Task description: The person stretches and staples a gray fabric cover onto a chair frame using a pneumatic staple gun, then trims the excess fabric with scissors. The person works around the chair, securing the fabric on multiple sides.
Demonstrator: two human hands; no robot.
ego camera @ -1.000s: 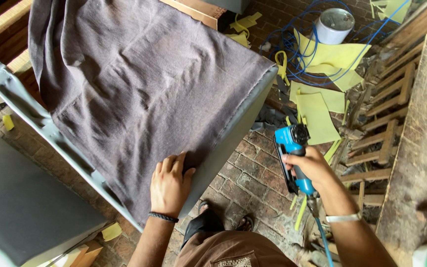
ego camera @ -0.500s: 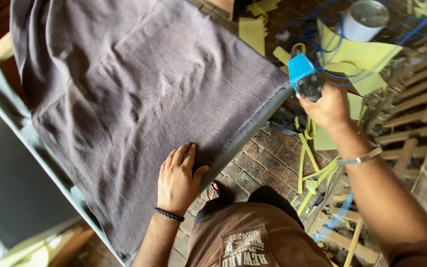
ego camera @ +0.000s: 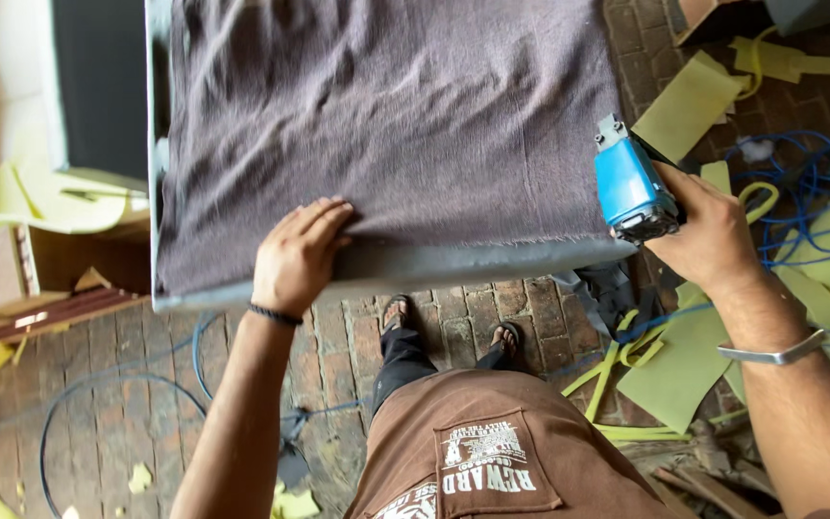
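Floor: red-brown brick paving [ego camera: 453, 322] ran under everything, littered with yellow-green foam offcuts [ego camera: 689, 370] and a looping blue hose [ego camera: 818, 192].
Work piece: a padded grey panel [ego camera: 434, 264] lay flat before the person, draped in dark purple-grey fabric [ego camera: 386, 115] that was wrinkled and reached almost to the panel's near edge.
Left hand: the left hand [ego camera: 298, 255] lay flat, fingers spread, pressing the fabric down at the near edge, left of its middle; it clasped nothing.
Right hand: the right hand [ego camera: 708, 231] was wrapped tightly around a blue staple gun [ego camera: 629, 192], whose nose sat at the near right corner of the panel, touching the fabric's fringe.
Wrists: a black band [ego camera: 276, 314] circled the left one, a metal bangle [ego camera: 775, 354] the right.
Person: sandalled feet [ego camera: 506, 338] stood on the bricks just below the near edge.
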